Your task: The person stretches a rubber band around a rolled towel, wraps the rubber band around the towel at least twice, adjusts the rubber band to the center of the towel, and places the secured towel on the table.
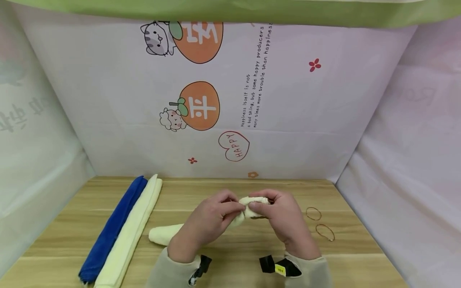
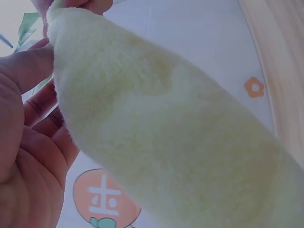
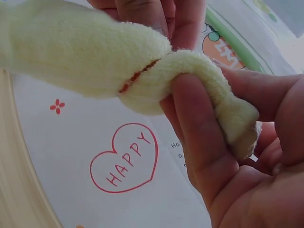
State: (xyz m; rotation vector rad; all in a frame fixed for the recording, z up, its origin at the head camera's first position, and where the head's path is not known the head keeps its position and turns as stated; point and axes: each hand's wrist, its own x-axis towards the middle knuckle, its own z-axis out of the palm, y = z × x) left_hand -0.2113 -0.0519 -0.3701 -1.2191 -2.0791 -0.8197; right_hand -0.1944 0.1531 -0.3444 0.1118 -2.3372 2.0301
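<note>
A cream, fluffy rolled towel [image 3: 80, 52] is held above the table, its long part slanting down to the left in the head view. A thin reddish-brown band [image 3: 137, 76] circles it near one end, pressed into the pile. My right hand [image 1: 286, 218] grips that bent end, thumb on one side and fingers on the other. Just beside the band, my left hand [image 1: 209, 218] pinches the towel with thumb and fingers. In the left wrist view the towel [image 2: 166, 114] hides part of the left fingers; whether they also hold the band, I cannot tell.
To the left, a blue rolled towel [image 1: 113, 230] and another cream rolled towel [image 1: 131, 232] lie side by side on the wooden table [image 1: 360, 264]. Two thin bands, one farther [image 1: 313, 213] and one nearer [image 1: 325, 232], lie to the right. A printed white cloth [image 1: 288, 120] forms the back wall.
</note>
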